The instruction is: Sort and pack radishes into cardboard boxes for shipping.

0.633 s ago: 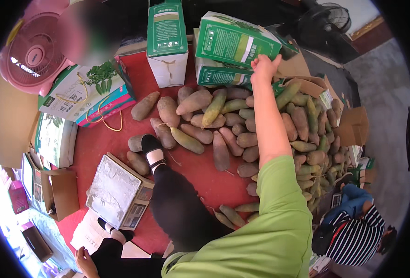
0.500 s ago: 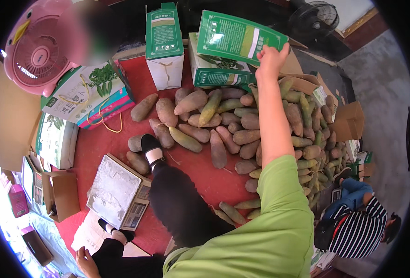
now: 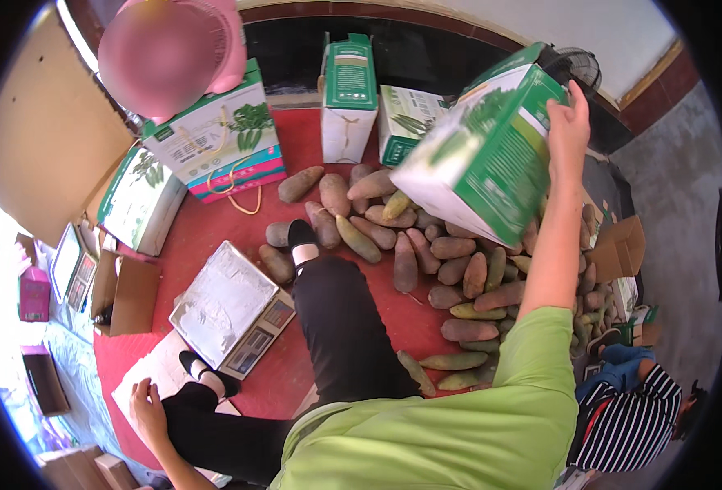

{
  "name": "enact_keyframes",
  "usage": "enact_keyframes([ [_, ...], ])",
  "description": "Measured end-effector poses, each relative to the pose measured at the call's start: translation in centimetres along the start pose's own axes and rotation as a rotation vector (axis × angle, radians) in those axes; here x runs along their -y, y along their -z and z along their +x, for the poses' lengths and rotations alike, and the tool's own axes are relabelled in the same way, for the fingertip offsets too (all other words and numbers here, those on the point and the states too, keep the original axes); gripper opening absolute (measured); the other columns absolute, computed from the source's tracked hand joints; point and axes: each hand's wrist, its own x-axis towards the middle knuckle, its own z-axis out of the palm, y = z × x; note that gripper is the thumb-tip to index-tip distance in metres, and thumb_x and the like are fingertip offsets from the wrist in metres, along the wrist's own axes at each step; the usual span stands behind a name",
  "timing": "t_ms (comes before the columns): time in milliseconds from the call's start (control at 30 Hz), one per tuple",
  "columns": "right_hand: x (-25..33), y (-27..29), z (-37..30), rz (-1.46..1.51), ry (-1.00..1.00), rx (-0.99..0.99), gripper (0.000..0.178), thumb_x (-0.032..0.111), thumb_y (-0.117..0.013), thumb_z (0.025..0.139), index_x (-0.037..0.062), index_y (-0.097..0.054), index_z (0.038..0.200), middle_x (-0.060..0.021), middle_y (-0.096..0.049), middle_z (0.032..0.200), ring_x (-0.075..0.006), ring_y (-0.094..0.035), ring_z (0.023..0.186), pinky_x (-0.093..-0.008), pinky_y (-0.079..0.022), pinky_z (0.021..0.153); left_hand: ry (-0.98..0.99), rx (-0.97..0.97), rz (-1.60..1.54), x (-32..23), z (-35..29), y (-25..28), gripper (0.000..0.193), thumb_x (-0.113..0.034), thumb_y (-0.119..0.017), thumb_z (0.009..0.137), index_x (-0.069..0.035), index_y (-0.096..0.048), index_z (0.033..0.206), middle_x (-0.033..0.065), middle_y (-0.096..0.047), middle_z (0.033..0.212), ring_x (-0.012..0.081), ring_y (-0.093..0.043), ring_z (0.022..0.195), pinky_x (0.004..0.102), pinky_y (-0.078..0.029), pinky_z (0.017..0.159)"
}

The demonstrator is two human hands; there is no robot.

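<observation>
My right hand (image 3: 569,131) is closed on the upper edge of a green-and-white carton (image 3: 475,155). The carton hangs tilted in the air and hides part of the heap behind it. Below it, thick radishes (image 3: 406,261), some purplish brown and some green, lie heaped on the red floor covering (image 3: 361,306). At the lower left, my left hand (image 3: 146,408) hangs beside my bent knee, its fingers loosely curled and apart, holding nothing. A weighing scale (image 3: 222,286) with a whitish top stands nearest to it, beyond my foot.
Two more cartons, one upright (image 3: 349,98) and one lower (image 3: 406,122), stand at the back. A pink fan (image 3: 230,49) rests by a printed gift box (image 3: 222,147) at the back left. A brown open box (image 3: 124,294) is left of the scale. A person in stripes (image 3: 630,416) sits at the right.
The carton in my right hand has come off the one beneath it and moved right and nearer, now tilted over the radishes. My view has shifted; my left hand shows more fully.
</observation>
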Motion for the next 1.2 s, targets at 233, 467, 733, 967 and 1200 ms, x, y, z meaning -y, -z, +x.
enact_keyframes([
  [233,6.3,-3.4,-2.3,-0.217,0.398,0.064,0.038,0.034,-0.065,0.087,0.0086,-0.058,0.114,-0.0003,-0.061,0.069,-0.0092,-0.056,0.065,-0.0253,-0.045,0.066,0.023,0.032,-0.055,-0.1,-0.3,1.0,0.019,-0.014,-0.058,0.085,-0.003,-0.064,0.099,0.0159,-0.062,0.093,0.0348,-0.061,0.085,0.0417,-0.048,0.075],
  [467,14.5,-8.4,-6.7,0.14,0.928,0.284,0.023,0.007,-0.063,0.089,0.0034,-0.058,0.112,0.0052,-0.049,0.064,-0.0008,-0.04,0.058,-0.0158,-0.035,0.054,0.081,0.047,-0.091,0.8,-0.5,0.7,0.021,-0.016,-0.059,0.085,-0.007,-0.064,0.104,0.0145,-0.062,0.098,0.0351,-0.061,0.089,0.0409,-0.048,0.077],
  [733,20.2,-19.0,-14.2,0.361,1.333,0.29,0.024,0.008,-0.068,0.082,0.0121,-0.065,0.106,-0.0038,-0.061,0.075,-0.0167,-0.053,0.055,-0.0278,-0.043,0.05,0.062,-0.158,-0.44,0.8,1.3,1.1,0.059,-0.009,-0.068,0.077,-0.013,-0.048,0.132,0.0136,-0.053,0.125,0.0319,-0.054,0.113,0.0402,-0.045,0.089],
  [967,20.6,-25.6,-27.6,0.643,1.558,0.58,0.033,0.013,-0.071,0.07,0.0122,-0.062,0.102,0.0016,-0.055,0.066,-0.0163,-0.051,0.055,-0.0303,-0.04,0.049,-0.046,-0.411,-0.408,1.2,3.0,3.0,0.089,-0.001,-0.078,0.061,-0.011,-0.038,0.139,0.0136,-0.044,0.137,0.0302,-0.045,0.124,0.0437,-0.037,0.1],
  [1200,18.5,-26.8,-31.7,0.683,1.482,0.729,0.036,0.013,-0.07,0.072,0.013,-0.057,0.106,0.0027,-0.052,0.064,-0.0151,-0.05,0.056,-0.0295,-0.039,0.05,0.095,0.107,-0.773,3.7,1.2,2.2,0.032,0.002,-0.074,0.066,-0.002,-0.067,0.097,0.0088,-0.066,0.089,0.0229,-0.063,0.08,0.0304,-0.048,0.076],
])
